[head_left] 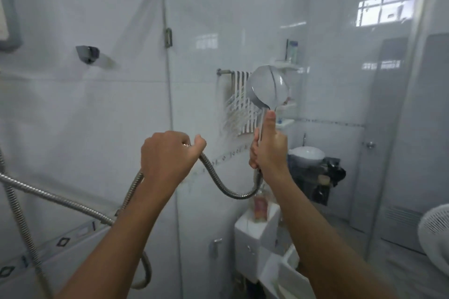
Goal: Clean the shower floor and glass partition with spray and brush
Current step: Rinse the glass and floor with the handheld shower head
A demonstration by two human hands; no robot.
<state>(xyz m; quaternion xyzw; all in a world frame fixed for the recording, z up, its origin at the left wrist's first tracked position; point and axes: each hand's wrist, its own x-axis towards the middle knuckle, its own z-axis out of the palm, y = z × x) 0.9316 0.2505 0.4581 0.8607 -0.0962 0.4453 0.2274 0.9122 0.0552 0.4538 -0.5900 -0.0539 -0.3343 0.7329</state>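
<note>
Before the glass partition [199, 43], shower head [267, 87] upright, spraying left.

Beyond the glass, my toilet tank lid [245, 222] carries a reddish bottle [261, 206] standing upright. Further back, the dark desk [326, 165] bears a white basin [307, 154], and small white corner shelves [288, 67] hold toiletries [292, 50]

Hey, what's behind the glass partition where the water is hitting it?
Behind the glass partition hangs a striped towel on a rail, blurred by spray. The shower head covers the towel's right edge and part of the corner shelves.
</note>
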